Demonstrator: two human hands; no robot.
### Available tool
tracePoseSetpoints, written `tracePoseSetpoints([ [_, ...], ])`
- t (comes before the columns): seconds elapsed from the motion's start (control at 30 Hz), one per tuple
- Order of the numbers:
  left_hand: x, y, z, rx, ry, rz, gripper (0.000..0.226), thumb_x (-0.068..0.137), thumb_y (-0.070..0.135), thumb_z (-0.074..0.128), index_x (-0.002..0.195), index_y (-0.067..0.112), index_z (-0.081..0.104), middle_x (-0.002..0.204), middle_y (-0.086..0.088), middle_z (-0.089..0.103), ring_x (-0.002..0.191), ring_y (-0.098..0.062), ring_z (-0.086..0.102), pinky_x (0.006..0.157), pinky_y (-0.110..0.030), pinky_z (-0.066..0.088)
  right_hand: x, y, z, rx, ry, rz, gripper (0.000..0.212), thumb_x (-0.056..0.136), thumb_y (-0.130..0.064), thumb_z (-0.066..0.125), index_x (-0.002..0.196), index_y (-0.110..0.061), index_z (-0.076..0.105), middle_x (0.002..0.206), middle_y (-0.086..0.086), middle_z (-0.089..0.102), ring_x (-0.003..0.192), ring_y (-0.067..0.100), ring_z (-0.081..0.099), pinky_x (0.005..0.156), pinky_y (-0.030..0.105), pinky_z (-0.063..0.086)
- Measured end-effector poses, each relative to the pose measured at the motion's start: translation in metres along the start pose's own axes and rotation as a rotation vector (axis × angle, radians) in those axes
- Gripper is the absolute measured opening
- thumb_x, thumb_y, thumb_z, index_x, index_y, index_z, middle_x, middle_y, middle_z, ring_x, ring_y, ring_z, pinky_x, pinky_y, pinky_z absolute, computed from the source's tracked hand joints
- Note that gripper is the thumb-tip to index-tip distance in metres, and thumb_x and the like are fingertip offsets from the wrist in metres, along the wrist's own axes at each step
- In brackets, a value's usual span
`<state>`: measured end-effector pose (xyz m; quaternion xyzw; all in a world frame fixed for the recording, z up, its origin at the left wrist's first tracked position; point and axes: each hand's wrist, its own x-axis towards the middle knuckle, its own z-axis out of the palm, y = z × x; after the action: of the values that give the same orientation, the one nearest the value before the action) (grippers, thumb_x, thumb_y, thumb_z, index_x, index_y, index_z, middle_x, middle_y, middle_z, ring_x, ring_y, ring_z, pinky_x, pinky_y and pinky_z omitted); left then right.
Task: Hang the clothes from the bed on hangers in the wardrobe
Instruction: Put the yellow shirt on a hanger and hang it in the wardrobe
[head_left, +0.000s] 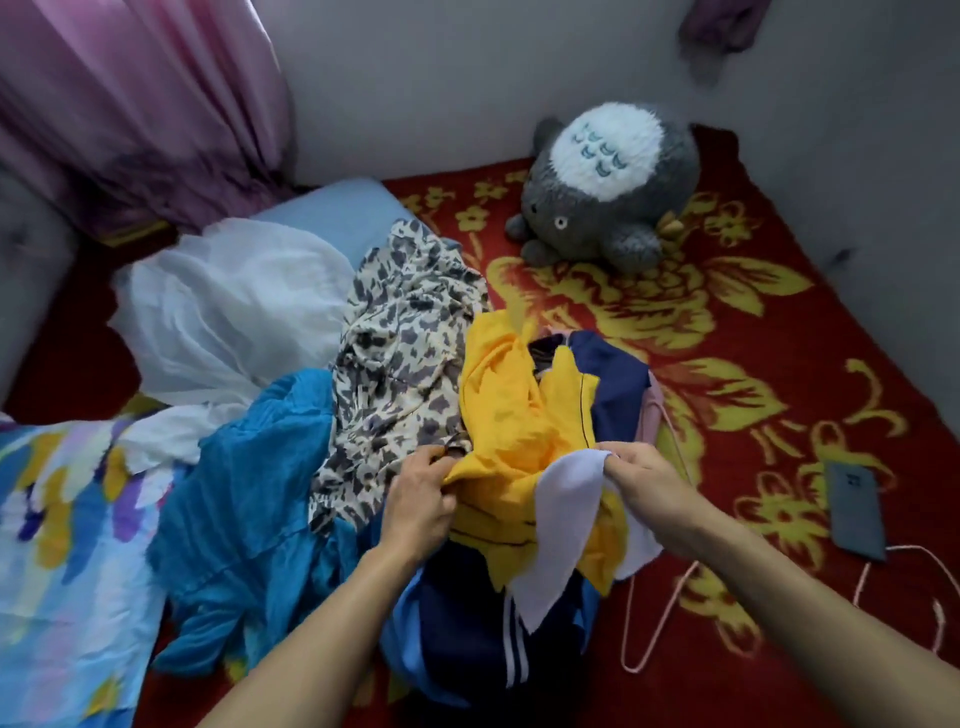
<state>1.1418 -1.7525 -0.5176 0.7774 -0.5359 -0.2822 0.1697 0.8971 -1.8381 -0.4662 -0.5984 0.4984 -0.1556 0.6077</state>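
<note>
Both hands grip a yellow and white garment (519, 415) on the clothes pile: left hand (421, 499) pinching yellow edge, right hand (644, 478) pinching white part. Pink hanger (655, 613) on red blanket (753, 364) just right.

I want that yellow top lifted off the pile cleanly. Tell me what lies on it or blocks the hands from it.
Nothing visible does. The left hand and right hand already grip the yellow garment, which lies on top of the pile with its white lining turned out. The navy striped jacket lies beneath it.
</note>
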Motion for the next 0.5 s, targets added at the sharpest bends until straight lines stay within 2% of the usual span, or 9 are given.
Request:
tracePoseSetpoints([
  [0.07, 0.003, 0.01, -0.029, -0.018, 0.124, -0.084, 0.017, 0.08, 0.009, 0.051, 0.086, 0.016, 0.064, 0.108, -0.007, 0.055, 0.105, -0.031, 0.054, 0.085, -0.037, 0.044, -0.016, -0.021, -0.025, 0.077, -0.004, 0.071, 0.044, 0.074, -0.035, 0.053, 0.079, 0.009, 0.056, 0.084, 0.003, 0.051, 0.077, 0.02, 0.052, 0.084, 0.042, 0.054],
  [0.1, 0.003, 0.016, -0.046, 0.039, 0.183, -0.122, 0.015, 0.081, 0.01, 0.053, 0.089, 0.016, 0.064, 0.107, -0.008, 0.055, 0.105, -0.032, 0.054, 0.085, -0.038, 0.043, -0.022, -0.036, -0.036, 0.112, -0.001, 0.093, 0.047, 0.077, -0.033, 0.059, 0.086, 0.013, 0.06, 0.095, 0.02, 0.069, 0.082, 0.021, 0.059, 0.089, 0.048, 0.052],
  [0.13, 0.003, 0.023, -0.062, 0.114, 0.212, -0.14, 0.021, 0.082, 0.012, 0.055, 0.1, 0.017, 0.065, 0.112, -0.008, 0.054, 0.108, -0.031, 0.052, 0.088, -0.039, 0.043, -0.029, -0.054, -0.043, 0.153, 0.003, 0.096, 0.042, 0.082, -0.029, 0.063, 0.091, 0.012, 0.065, 0.108, 0.036, 0.06, 0.085, 0.022, 0.064, 0.086, 0.049, 0.053],
  [0.17, -0.001, 0.031, -0.076, 0.161, 0.222, -0.118, 0.032, 0.081, 0.012, 0.057, 0.111, 0.019, 0.064, 0.119, -0.007, 0.053, 0.112, -0.029, 0.049, 0.092, -0.039, 0.042, -0.036, -0.072, -0.048, 0.209, 0.001, 0.098, 0.032, 0.086, -0.024, 0.063, 0.092, 0.006, 0.071, 0.099, 0.024, 0.071, 0.083, 0.023, 0.067, 0.079, 0.045, 0.055],
  [0.2, -0.008, 0.041, -0.086, 0.154, 0.21, -0.053, 0.041, 0.079, 0.012, 0.06, 0.118, 0.023, 0.062, 0.124, -0.004, 0.052, 0.115, -0.026, 0.048, 0.096, -0.039, 0.042, -0.042, -0.092, -0.051, 0.275, -0.01, 0.104, 0.025, 0.089, -0.021, 0.062, 0.093, 0.001, 0.074, 0.096, 0.022, 0.071, 0.082, 0.026, 0.068, 0.076, 0.042, 0.054],
  [0.27, -0.029, 0.069, -0.097, 0.082, 0.11, 0.157, 0.054, 0.072, 0.015, 0.066, 0.123, 0.029, 0.058, 0.125, 0.001, 0.051, 0.118, -0.02, 0.047, 0.101, -0.034, 0.042, -0.052, -0.129, -0.054, 0.392, -0.031, 0.116, 0.029, 0.092, -0.023, 0.06, 0.102, 0.001, 0.072, 0.102, 0.022, 0.07, 0.087, 0.032, 0.068, 0.079, 0.041, 0.055],
  [0.33, -0.054, 0.093, -0.091, 0.058, -0.076, 0.282, 0.075, 0.063, 0.04, 0.072, 0.133, 0.032, 0.049, 0.128, 0.004, 0.048, 0.119, -0.013, 0.045, 0.103, -0.029, 0.039, -0.061, -0.159, -0.053, 0.483, -0.079, 0.106, 0.032, 0.094, -0.027, 0.056, 0.096, 0.0, 0.073, 0.096, 0.019, 0.072, 0.083, 0.029, 0.07, 0.076, 0.036, 0.058],
  [0.4, -0.072, 0.111, -0.075, 0.002, -0.179, 0.263, 0.102, 0.053, 0.067, 0.066, 0.144, 0.032, 0.035, 0.135, 0.005, 0.045, 0.123, -0.012, 0.044, 0.105, -0.03, 0.038, -0.071, -0.18, -0.053, 0.553, -0.153, 0.104, 0.033, 0.09, -0.029, 0.056, 0.082, -0.003, 0.075, 0.086, 0.015, 0.072, 0.074, 0.026, 0.07, 0.068, 0.032, 0.059],
  [0.5, -0.073, 0.125, -0.055, -0.216, -0.105, 0.166, 0.109, 0.055, 0.064, 0.071, 0.148, 0.029, 0.027, 0.135, 0.008, 0.043, 0.123, -0.01, 0.044, 0.105, -0.033, 0.04, -0.084, -0.193, -0.057, 0.611, -0.27, 0.113, 0.035, 0.079, -0.033, 0.057, 0.081, -0.004, 0.076, 0.085, 0.013, 0.071, 0.076, 0.024, 0.068, 0.072, 0.031, 0.057],
])
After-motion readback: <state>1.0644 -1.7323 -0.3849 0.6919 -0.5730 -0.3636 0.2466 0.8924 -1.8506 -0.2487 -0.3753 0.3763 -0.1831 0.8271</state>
